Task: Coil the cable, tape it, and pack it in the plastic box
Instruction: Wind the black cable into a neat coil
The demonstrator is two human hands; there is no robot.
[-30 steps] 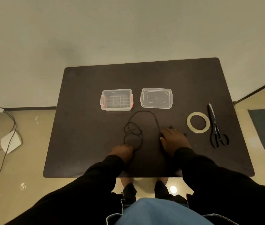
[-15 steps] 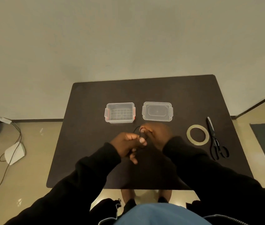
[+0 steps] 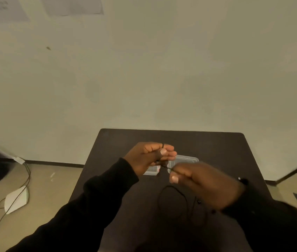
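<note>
Cable (image 3: 173, 195) was pinched between left hand (image 3: 151, 159) and right hand (image 3: 204, 184), mostly hanging loose; coiling barely begun, taping and boxing left.

Table (image 3: 216, 151) top is looking dark and matt, plastic box (image 3: 152, 171) and lid (image 3: 187, 159) are showing clear glossy plastic, cable (image 3: 171, 190) is reading thin, black, matt.

- A thin black cable (image 3: 171, 190) is held raised above the dark table; one end is pinched high up, a short taut stretch runs down to the right, and slack loops hang below.
- A clear plastic box (image 3: 152, 172) with a red latch is seen on the table, largely hidden.
- Its clear lid (image 3: 185, 159) lies just beside it, to the right.
</note>
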